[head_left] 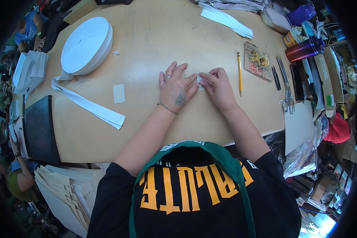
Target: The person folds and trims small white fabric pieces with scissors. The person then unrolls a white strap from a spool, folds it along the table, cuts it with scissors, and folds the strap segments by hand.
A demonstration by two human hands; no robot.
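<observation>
Near the middle of the table, a small whitish piece [200,82] lies between my two hands; it looks like paper or cloth, and the fingers partly cover it. My left hand [177,87] rests palm down with its fingers spread, the index finger and thumb against the piece's left side. Thumb and index finger of my right hand [218,88] are pinched together on its right side. A pale square piece [119,93] lies flat to the left of my left hand. To the right of my right hand is a yellow pencil [239,73].
A large white roll [85,47] sits at the upper left, its loose strip [93,107] trailing across the table. Scissors [287,89], a black tool [276,77] and a tray of yellowish bits [258,61] lie at right. White strips [226,20] lie at the back.
</observation>
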